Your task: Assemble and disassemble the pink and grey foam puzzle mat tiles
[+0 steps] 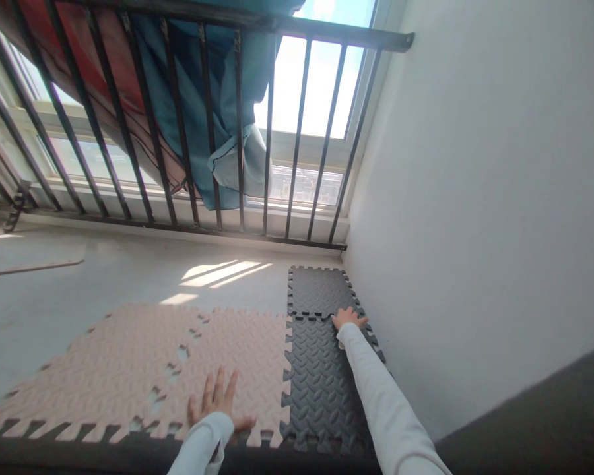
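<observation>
My left hand (220, 402) lies with spread fingers on a pink foam mat tile (247, 349). Another pink foam mat tile (109, 363) is to its left, with gaps showing along the seam between the two. My right hand (349, 318) rests, fingers apart, at the seam where a near dark grey foam mat tile (321, 376) meets a far dark grey foam mat tile (321, 290). The near grey tile's left edge meets the pink tile. Neither hand holds anything.
A white wall (485, 198) rises close on the right. Black metal railing (202, 119) crosses the window side, with a blue and red cloth (212, 86) behind its bars. On the pale floor (129, 270) are sunlit patches and a thin strip (34, 269) at the left.
</observation>
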`<action>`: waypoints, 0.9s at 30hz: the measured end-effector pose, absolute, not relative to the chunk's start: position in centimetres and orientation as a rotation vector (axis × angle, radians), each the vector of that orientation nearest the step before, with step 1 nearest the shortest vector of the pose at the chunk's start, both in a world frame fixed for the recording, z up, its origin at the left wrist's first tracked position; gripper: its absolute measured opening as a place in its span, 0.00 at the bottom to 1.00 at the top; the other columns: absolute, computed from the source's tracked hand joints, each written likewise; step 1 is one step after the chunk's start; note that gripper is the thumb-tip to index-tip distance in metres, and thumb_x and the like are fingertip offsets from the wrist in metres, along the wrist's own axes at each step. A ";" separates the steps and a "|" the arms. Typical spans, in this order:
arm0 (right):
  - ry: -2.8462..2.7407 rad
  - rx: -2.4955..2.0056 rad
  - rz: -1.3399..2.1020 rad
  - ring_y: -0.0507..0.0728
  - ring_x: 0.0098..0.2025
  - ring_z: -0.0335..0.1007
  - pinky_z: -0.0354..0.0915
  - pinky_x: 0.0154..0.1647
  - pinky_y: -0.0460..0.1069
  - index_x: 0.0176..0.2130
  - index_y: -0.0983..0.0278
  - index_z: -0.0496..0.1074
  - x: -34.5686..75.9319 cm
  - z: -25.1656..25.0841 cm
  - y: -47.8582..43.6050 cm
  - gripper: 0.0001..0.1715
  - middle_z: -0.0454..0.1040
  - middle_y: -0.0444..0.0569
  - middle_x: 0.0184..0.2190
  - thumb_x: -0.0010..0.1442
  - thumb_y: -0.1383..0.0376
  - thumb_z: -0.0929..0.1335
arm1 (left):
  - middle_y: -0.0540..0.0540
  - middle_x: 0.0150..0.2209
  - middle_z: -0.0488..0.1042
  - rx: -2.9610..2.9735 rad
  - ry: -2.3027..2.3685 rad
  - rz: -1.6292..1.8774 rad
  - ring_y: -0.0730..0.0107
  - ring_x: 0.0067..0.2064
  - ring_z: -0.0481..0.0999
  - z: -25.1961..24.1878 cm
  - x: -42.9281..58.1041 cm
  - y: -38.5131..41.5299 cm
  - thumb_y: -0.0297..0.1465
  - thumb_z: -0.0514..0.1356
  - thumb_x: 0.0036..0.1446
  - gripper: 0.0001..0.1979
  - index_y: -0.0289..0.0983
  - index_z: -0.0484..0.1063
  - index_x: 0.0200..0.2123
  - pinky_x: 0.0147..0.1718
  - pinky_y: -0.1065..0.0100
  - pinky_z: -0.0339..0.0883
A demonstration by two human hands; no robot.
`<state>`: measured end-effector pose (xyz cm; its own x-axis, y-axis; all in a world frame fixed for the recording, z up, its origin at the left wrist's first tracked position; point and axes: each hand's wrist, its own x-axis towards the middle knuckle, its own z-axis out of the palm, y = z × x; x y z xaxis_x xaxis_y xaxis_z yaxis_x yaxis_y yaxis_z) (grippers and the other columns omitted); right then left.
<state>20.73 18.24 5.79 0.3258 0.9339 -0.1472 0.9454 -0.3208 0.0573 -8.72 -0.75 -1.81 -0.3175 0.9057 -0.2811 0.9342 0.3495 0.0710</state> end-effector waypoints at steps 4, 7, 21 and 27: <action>1.719 2.443 -0.159 0.66 0.53 0.54 0.42 0.48 0.70 0.50 0.60 0.64 20.7 6.0 18.4 0.23 0.57 0.60 0.52 0.56 0.57 0.59 | 0.49 0.64 0.37 1.631 2.356 -0.153 0.52 0.63 0.31 -1.7 -8.5 -0.8 0.51 0.60 0.33 0.47 0.49 0.47 0.58 0.55 0.43 0.33; 1.720 2.460 -0.155 0.66 0.52 0.54 0.42 0.47 0.70 0.49 0.61 0.65 20.8 5.8 18.3 0.22 0.57 0.60 0.51 0.56 0.60 0.58 | 0.48 0.64 0.39 1.671 2.354 -0.116 0.53 0.63 0.34 -1.2 -8.5 -1.1 0.51 0.58 0.34 0.45 0.50 0.48 0.58 0.54 0.42 0.34; 1.808 2.513 0.093 0.63 0.47 0.60 0.44 0.48 0.66 0.46 0.61 0.66 20.9 4.8 16.4 0.19 0.62 0.58 0.47 0.58 0.56 0.59 | 0.48 0.64 0.37 1.641 2.328 -0.189 0.51 0.63 0.32 -0.5 -8.6 -1.0 0.51 0.58 0.36 0.46 0.49 0.46 0.59 0.54 0.42 0.32; 1.924 2.410 0.033 0.62 0.50 0.59 0.40 0.52 0.67 0.50 0.58 0.62 21.4 4.2 15.1 0.22 0.64 0.58 0.48 0.60 0.56 0.55 | 0.47 0.64 0.38 1.688 2.320 -0.131 0.52 0.63 0.35 -0.6 -8.9 -1.3 0.52 0.56 0.36 0.45 0.48 0.47 0.59 0.54 0.42 0.35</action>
